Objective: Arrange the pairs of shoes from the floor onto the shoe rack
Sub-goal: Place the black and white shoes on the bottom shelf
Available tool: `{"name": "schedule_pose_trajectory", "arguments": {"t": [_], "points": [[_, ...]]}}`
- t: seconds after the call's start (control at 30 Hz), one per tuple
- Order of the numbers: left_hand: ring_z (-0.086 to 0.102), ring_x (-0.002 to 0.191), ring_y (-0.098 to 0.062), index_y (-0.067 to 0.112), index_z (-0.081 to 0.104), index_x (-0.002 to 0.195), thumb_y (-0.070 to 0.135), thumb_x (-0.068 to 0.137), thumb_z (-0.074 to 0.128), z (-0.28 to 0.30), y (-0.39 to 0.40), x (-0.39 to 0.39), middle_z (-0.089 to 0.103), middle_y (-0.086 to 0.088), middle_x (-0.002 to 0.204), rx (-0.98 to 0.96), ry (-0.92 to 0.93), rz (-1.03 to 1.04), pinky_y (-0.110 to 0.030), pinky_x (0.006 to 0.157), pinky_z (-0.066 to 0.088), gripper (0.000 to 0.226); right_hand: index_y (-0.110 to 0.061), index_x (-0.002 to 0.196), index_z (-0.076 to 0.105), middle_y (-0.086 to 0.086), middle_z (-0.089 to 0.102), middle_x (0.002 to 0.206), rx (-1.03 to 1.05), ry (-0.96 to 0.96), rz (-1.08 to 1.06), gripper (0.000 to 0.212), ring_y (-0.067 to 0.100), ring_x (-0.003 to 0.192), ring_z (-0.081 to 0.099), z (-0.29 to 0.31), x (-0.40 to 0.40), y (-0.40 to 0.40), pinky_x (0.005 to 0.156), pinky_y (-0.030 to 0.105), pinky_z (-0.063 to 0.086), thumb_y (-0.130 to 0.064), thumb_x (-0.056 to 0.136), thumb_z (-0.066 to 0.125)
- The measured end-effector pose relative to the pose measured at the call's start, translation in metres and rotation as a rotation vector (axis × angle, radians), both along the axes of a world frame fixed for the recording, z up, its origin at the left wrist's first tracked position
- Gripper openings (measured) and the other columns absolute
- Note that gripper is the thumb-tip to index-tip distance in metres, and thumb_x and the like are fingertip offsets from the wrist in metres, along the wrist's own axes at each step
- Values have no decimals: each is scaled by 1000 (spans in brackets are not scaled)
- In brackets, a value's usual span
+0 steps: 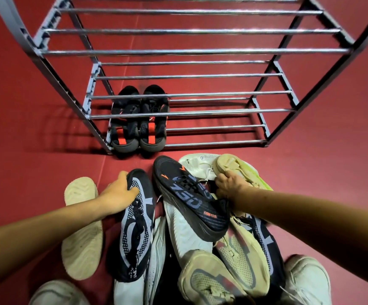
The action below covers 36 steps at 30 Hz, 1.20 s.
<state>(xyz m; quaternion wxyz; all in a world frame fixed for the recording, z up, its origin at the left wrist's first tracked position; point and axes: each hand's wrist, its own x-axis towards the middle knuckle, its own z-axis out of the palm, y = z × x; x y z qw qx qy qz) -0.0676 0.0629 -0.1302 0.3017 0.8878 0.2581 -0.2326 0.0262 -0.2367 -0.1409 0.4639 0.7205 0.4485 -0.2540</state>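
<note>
Head view is showing your two bare arms reaching forward over a heap of shoes on the red floor (13, 128), with the shoe rack (191, 50) standing beyond both hands. Starting at the left, a beige shoe (81, 227) is lying sole-up just outside your left hand (118, 194). That left grip is curling around the toe end of a dark knit shoe with pale blue pattern (134, 227), thumb on the outer edge and fingers (134, 190) pressing on the upper, so you are clasping that shoe. Ahead of this grip, on the rack's lowest tier, a black pair with red straps (139, 119) is sitting side by side, toes pointing away from you. Between your two hands, a black sneaker with blue lettering (189, 199) is resting tilted on top of white shoes (185, 234). Your right hand (229, 183) is closing on the heel end of a tan shoe with a yellow-green sole (240, 170), pinching it; a white sneaker (198, 166) is lying just left of that grip. Nearer to you than the right grip, more tan shoes (238, 258) are lying piled up, some sole-up. The rack's upper tiers are carrying nothing.
</note>
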Motion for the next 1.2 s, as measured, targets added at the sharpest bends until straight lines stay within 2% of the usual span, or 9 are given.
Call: {"name": "schedule_pose_trajectory", "arguments": {"t": [0.13,0.27,0.4,0.53,0.73,0.83,1.0,1.1,1.2], "points": [[61,89,-28,23,39,113,29,94,54,0,0,-1,65,-2,96,-19,0,10,-33,77,43,25,-22,153,35,10,47,147,131,112,-103,67,32,140,37,8,16,13,118,47,28,-35,93,64],[63,93,-30,24,39,115,29,94,54,1,1,-2,67,-4,101,-36,-3,12,-33,79,44,26,-28,148,42,5,58,135,185,193,-85,89,30,131,48,36,18,9,115,47,35,-56,72,76],[63,97,-29,23,39,117,29,95,53,3,1,-3,67,-4,104,-57,1,8,-34,82,45,27,-20,120,59,-3,65,84,296,363,-366,70,21,80,65,98,12,-1,71,34,62,-39,57,84],[63,99,-28,24,40,118,31,92,56,7,2,-3,66,-1,105,-59,5,6,-33,84,46,31,-28,92,49,-3,60,69,548,289,-455,48,15,59,54,178,10,-5,49,30,46,-38,56,78],[62,97,-18,25,38,118,58,81,69,19,4,-22,64,7,105,-76,21,43,-31,87,47,59,-15,81,69,4,73,69,1202,441,-879,50,14,58,64,261,45,-28,51,29,53,-34,36,72],[61,98,-14,31,44,106,58,85,66,23,-3,-39,63,13,98,-136,-12,36,-30,86,45,41,-1,83,72,12,75,78,1429,582,-1227,55,25,66,69,230,42,-39,65,32,53,-34,39,76],[57,77,-14,22,54,99,57,85,67,20,-5,-69,59,10,77,-148,-18,166,-31,70,41,40,-4,91,70,15,71,74,1075,828,-1643,46,22,58,58,128,-43,-24,54,27,42,-39,68,90],[70,87,-11,22,64,99,66,68,76,10,-8,-90,76,9,89,-313,84,240,-33,82,52,55,-9,101,67,4,68,63,943,815,-1850,45,17,47,57,94,-75,-11,41,20,40,-42,75,82],[72,90,-5,25,67,102,53,61,86,8,-17,-104,79,13,94,-304,44,177,-31,87,56,54,-3,99,66,11,56,67,975,767,-1686,71,24,54,43,92,-60,-10,46,27,29,-57,59,87]]}}
